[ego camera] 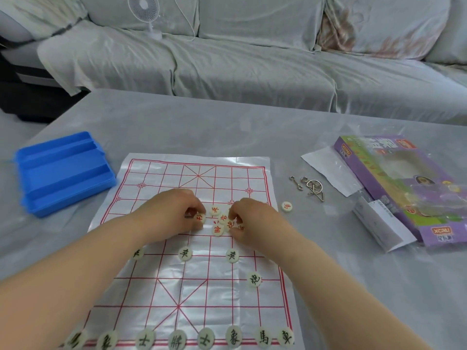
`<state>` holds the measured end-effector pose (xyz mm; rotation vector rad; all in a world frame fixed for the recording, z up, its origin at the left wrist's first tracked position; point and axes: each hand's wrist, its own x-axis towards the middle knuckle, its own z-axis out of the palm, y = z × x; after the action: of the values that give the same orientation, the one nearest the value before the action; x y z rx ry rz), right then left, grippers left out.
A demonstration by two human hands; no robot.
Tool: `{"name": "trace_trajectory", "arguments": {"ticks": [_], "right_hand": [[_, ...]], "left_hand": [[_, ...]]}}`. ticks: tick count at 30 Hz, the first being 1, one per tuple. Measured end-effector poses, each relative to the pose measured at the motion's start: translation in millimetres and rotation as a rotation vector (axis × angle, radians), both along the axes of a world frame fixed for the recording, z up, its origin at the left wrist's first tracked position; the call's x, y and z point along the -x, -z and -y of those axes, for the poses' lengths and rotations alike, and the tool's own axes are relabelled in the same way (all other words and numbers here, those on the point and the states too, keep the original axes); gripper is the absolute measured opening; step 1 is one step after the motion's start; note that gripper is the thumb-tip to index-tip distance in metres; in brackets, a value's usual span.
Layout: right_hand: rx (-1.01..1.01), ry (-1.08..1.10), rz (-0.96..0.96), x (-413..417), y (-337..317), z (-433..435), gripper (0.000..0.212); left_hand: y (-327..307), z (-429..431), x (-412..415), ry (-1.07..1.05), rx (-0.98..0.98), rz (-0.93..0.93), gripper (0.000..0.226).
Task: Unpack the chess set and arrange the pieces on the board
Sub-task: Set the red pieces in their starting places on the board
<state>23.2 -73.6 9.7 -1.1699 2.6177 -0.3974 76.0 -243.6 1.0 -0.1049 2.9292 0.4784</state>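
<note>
Your left hand (pixel 174 210) is at the middle of the board (pixel 161 178), finger and thumb pinching a red-marked piece (pixel 200 219) at the left edge of the loose pile (pixel 217 229) of red pieces. Your right hand (pixel 252 221) is just right of that pile, its fingers curled down onto the pieces. You cannot tell from this view whether it actually grips one, because the knuckles hide the fingertips. Both forearms lie across the near half of the board, and the left one partly covers the leftmost piece in the row of three black-marked pieces (pixel 185 254).

Right of that row and nearer you, a single black piece (pixel 254 279) sits alone. Along the near edge, the back row (pixel 177 339) of black-marked pieces is set out.

One stray piece (pixel 287 206) lies off the board, just beyond its right edge. Further right are metal ring puzzles (pixel 309 186), a white paper sheet (pixel 326 165), a purple box (pixel 394 188) under clear wrapping and a folded leaflet (pixel 379 223) touching the box's near side.

The blue tray (pixel 63 170) sits left of the board's far corner, close to it. Beyond the table (pixel 202 127), a covered sofa (pixel 252 72) carries a small white fan (pixel 149 11).
</note>
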Motion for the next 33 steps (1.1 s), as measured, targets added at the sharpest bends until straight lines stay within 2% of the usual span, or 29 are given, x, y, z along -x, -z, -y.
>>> {"name": "trace_trajectory", "arguments": {"ticks": [4, 7, 10, 12, 15, 21, 27, 33], "right_hand": [[0.076, 0.049, 0.016, 7.1, -2.7, -10.2, 0.034], [0.172, 0.197, -0.039, 23.9, -6.6, -31.0, 0.03], [0.096, 0.379, -0.097, 38.9, -2.3, -50.6, 0.028], [0.03, 0.413, -0.073, 42.6, 4.1, -56.2, 0.031], [-0.012, 0.388, -0.055, 44.8, 10.7, -57.4, 0.03], [-0.025, 0.386, -0.018, 50.2, 7.1, -56.1, 0.023], [0.083, 0.367, -0.008, 52.2, -0.9, -40.8, 0.025], [0.162, 0.094, 0.015, 23.9, -11.3, -10.3, 0.022]], "left_hand": [[1.5, 1.5, -1.6, -0.005, -0.022, 0.002, 0.032], [1.6, 3.7, -2.1, -0.028, -0.044, -0.004, 0.036], [2.0, 7.4, -2.3, -0.048, -0.077, -0.028, 0.036], [2.0, 11.7, -1.9, -0.064, -0.091, -0.069, 0.033], [2.4, 20.0, -1.2, -0.099, -0.083, -0.115, 0.031], [10.7, 35.4, 1.8, -0.138, 0.003, -0.066, 0.042], [19.6, 49.7, 19.1, -0.139, 0.142, -0.062, 0.052], [32.8, 53.6, 17.3, -0.149, 0.142, -0.108, 0.055]]}}
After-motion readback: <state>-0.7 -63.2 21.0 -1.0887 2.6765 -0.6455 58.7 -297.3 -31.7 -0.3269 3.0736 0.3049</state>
